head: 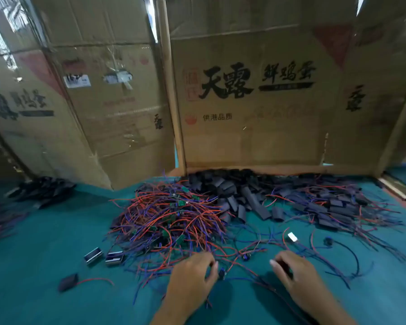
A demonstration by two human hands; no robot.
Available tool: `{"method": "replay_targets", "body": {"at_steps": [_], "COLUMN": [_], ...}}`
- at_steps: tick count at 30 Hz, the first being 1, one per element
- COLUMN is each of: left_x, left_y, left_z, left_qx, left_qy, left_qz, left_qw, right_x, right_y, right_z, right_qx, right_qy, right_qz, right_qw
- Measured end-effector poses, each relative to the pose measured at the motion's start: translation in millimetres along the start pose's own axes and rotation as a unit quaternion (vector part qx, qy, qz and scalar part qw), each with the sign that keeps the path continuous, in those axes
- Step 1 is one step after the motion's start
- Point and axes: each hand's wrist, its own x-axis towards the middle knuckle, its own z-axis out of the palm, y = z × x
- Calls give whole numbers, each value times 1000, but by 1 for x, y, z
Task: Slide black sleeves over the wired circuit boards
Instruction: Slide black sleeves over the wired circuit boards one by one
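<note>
Far left on the green table (45, 254), a small heap of black sleeves (45, 190) is lying untouched against the cardboard boxes (103, 113), and nearer me 1 sleeved board (68, 282) with a red lead is sitting alone beside 2 small metal-framed parts (103, 255). Left of centre, the big tangle of bare wired circuit boards (169, 214), red and blue leads with green boards showing, is waiting to be covered, and I am judging it the bulk of the work left. My left hand (192, 275) is curling at the tangle's near edge, fingertips pinching what looks like 1 small board (222, 273) on blue wire. My right hand (288, 270) is curling around something dark, likely a sleeve, though blur is keeping me from being sure. Behind, at centre, the main pile of loose black sleeves (234, 193) is lying against the cardboard. Far right, a spread of finished sleeved boards (338, 205) is showing a good share already done, perhaps near half.
</note>
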Motion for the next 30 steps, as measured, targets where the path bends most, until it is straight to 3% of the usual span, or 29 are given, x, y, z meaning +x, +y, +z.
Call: {"method": "replay_targets", "body": {"at_steps": [3,5,9,11,14,19,24,30], "left_x": [26,58,99,109,131,159,176,170], "left_y": [-19,-42,-72,-78,-85,-84,-84,-64], "left_z": [-22,-43,-57,-54,-55,-54,-62,-101], "left_qx": [35,69,153,190,223,319,394,268], "left_qy": [171,225,80,42,72,-46,-85,-20], "left_qz": [24,8,-112,-105,-72,-93,-41,-30], "left_qw": [984,972,979,975,969,942,914,963], "right_x": [19,35,36,29,32,38,41,41], "right_y": [-4,-6,7,13,18,20,25,26], "right_z": [-8,-8,-3,-1,4,10,12,12], "right_qx": [0,-2,14,12,8,-1,10,25], "right_qy": [-45,-55,-3,5,15,13,33,49], "right_qz": [-21,-54,-55,-45,-48,-51,-59,-54], "right_qw": [999,997,998,999,999,999,998,997]}}
